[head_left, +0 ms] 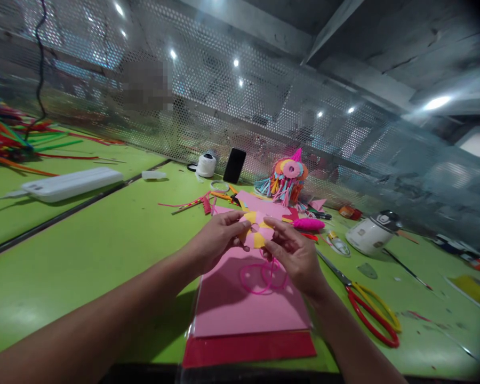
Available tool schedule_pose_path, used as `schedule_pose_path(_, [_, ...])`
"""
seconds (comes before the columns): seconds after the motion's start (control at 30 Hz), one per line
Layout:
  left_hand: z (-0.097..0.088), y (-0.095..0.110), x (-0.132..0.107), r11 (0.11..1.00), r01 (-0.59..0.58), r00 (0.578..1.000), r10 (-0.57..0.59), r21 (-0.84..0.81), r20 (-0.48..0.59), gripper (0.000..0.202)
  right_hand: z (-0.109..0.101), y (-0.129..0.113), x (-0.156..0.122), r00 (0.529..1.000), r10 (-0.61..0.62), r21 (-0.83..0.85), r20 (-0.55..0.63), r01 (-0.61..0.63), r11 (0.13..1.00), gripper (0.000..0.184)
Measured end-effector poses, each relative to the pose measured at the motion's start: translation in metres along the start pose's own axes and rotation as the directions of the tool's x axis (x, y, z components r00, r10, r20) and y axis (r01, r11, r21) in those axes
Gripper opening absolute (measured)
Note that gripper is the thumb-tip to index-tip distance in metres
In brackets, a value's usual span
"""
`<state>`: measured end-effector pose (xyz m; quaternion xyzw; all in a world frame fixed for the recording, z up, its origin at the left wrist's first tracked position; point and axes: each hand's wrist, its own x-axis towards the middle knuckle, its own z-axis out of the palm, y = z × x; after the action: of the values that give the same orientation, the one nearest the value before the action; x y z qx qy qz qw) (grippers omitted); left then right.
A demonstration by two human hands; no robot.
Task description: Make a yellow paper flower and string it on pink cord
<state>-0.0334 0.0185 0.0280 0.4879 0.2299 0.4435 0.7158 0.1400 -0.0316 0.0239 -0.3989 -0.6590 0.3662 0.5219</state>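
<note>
Between my two hands is a small pink and yellow paper flower (257, 238) with a round hole in its middle. My left hand (220, 237) pinches its left edge with thumb and fingers. At the right edge, my right hand (294, 248) grips it the same way. A bright pink cord (260, 292) hangs below the flower and loops over pink paper sheets (240, 317). Under these lies a red sheet (248, 349). A finished-looking paper tassel ornament (290, 176) in pink, orange and blue stands beyond my hands.
Scissors (368, 309) with red and yellow handles lie right of my right arm. A white pot with a dark lid (372, 232), a pink thread bundle (309, 224), a phone (234, 165) and a white spool (206, 166) stand or lie farther back. A white power strip (74, 184) is at left; perforated panel behind.
</note>
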Motion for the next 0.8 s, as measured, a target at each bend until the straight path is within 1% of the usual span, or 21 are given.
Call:
schedule_pose_path(0.1, [0.0008, -0.0004, 0.0001, 1.0, -0.004, 1.0, 0.004, -0.019, -0.002, 0.014, -0.0011, 0.0009, 0.0009, 1.0, 0.004, 0.014, 0.017, -0.004, 1.0, 0.036])
schedule_pose_path(0.23, [0.0026, 0.0006, -0.001, 0.999, -0.032, 0.999, 0.032, -0.027, -0.029, 0.017, -0.0018, 0.0016, 0.0034, 0.999, 0.024, 0.152, -0.027, -0.019, 0.988, 0.038])
schedule_pose_path(0.27, [0.0031, 0.0009, -0.0014, 0.999, -0.031, 0.999, 0.03, -0.022, -0.04, 0.017, -0.0018, 0.0016, 0.0037, 0.999, 0.034, 0.165, -0.025, -0.029, 0.986, 0.04])
schedule_pose_path(0.4, [0.0041, 0.0014, -0.0023, 1.0, -0.015, 0.999, 0.015, -0.011, -0.04, 0.015, -0.0018, 0.0018, 0.0023, 0.999, 0.038, 0.062, 0.015, -0.039, 0.997, 0.05])
schedule_pose_path(0.53, [0.0033, 0.0001, -0.0021, 1.0, -0.015, 1.0, 0.015, -0.008, -0.009, 0.013, -0.0012, 0.0022, 0.0005, 1.0, 0.018, 0.007, -0.013, -0.018, 1.0, 0.047])
schedule_pose_path(0.7, [0.002, -0.0025, -0.0013, 1.0, -0.03, 0.999, 0.03, 0.009, -0.014, 0.014, -0.0005, 0.0003, 0.0021, 0.999, 0.044, 0.031, -0.005, -0.044, 0.999, 0.045])
schedule_pose_path(0.8, [0.0022, -0.0028, -0.0008, 0.999, -0.027, 0.998, 0.026, -0.027, -0.055, 0.017, -0.0002, 0.0025, 0.0049, 0.998, 0.059, 0.141, -0.037, -0.053, 0.989, 0.049])
